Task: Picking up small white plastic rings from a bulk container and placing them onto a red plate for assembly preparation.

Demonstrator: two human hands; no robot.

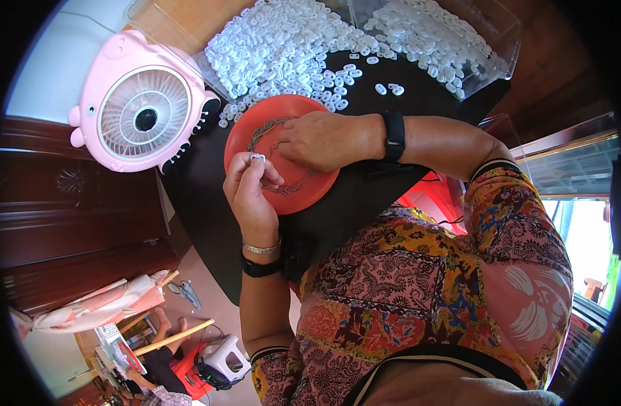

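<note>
I counted one red plate [304, 193], one pink fan [143, 111], one clear plastic bin [490, 40], one white clip [258, 157] in my left grip [251, 193], and white clips [283, 47] heaped beyond counting.
</note>
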